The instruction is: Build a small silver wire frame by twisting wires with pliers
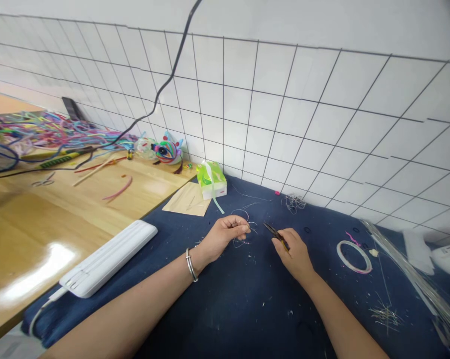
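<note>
My left hand [230, 232], with a silver bangle [191, 265] on its wrist, pinches a thin wire [241, 211] that bends in loops around the fingertips. To its right, my right hand [294, 251] is wrapped round the handles of small pliers [276, 234]. The pliers' dark jaws point up and left toward the wire, apart from it. Both hands are above the dark blue cloth [225, 309]. The fingertips of the left hand partly hide the wire.
A white power bank [110, 257] with a cable lies left. Behind are a tissue pack [212, 180], brown paper [187, 199] and tangled wire [295, 203]. A tape roll [354, 257], wire clippings [386, 316] and long wires [407, 267] lie right. Scissors [43, 181] rest on the wooden table [15, 219].
</note>
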Action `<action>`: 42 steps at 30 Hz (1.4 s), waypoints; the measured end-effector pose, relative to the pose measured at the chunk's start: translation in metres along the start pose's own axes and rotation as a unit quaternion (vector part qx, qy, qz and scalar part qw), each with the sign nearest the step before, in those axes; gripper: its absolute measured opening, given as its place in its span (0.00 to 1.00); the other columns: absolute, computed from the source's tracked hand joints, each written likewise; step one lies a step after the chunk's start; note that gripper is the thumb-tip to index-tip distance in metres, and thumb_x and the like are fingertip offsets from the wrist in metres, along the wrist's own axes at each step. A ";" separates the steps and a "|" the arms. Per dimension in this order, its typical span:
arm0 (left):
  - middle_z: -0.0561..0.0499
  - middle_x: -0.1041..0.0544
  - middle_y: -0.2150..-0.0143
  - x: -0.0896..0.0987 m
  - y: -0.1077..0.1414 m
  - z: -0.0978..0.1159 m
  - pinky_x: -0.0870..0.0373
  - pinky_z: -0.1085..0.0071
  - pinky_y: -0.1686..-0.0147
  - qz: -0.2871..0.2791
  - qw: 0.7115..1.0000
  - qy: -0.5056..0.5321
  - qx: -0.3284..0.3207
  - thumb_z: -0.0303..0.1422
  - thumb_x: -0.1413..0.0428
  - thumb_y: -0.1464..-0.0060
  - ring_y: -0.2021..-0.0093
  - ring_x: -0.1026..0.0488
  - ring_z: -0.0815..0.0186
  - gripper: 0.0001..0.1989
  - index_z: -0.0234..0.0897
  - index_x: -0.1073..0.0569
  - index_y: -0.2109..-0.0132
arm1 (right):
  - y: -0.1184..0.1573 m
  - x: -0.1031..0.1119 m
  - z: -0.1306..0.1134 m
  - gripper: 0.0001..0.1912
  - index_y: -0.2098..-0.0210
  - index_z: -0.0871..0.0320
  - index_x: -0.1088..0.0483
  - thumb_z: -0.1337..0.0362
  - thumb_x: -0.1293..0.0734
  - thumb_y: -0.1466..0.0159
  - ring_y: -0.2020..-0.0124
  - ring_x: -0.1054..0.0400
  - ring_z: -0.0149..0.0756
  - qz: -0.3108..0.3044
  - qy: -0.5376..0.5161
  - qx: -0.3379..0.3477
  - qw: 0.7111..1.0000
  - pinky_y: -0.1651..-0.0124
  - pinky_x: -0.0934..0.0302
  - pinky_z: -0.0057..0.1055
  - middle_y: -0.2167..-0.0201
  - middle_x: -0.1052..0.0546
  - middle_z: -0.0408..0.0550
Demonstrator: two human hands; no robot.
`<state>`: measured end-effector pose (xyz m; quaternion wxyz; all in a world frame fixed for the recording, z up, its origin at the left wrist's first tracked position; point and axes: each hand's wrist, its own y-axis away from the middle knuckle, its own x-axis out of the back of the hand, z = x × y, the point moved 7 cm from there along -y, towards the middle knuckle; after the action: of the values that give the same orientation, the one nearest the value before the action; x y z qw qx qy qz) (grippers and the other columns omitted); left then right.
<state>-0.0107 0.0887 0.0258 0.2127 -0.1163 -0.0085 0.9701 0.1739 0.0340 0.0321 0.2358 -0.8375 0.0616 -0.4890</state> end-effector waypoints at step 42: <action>0.53 0.29 0.74 -0.003 0.002 0.005 0.38 0.75 0.71 -0.012 0.999 -0.048 -0.019 0.34 0.43 0.52 0.74 0.34 0.73 0.08 0.32 0.30 0.67 | 0.005 0.004 -0.029 0.07 0.62 0.58 0.34 0.64 0.41 0.39 0.65 0.38 0.36 0.005 -0.022 0.088 0.996 0.60 0.40 0.34 0.69 0.33 0.49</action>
<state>-0.0096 0.0858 0.0316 0.2214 -0.0730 -0.0384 0.9717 0.1521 0.0185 0.0443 0.3122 -0.8236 0.0170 -0.4732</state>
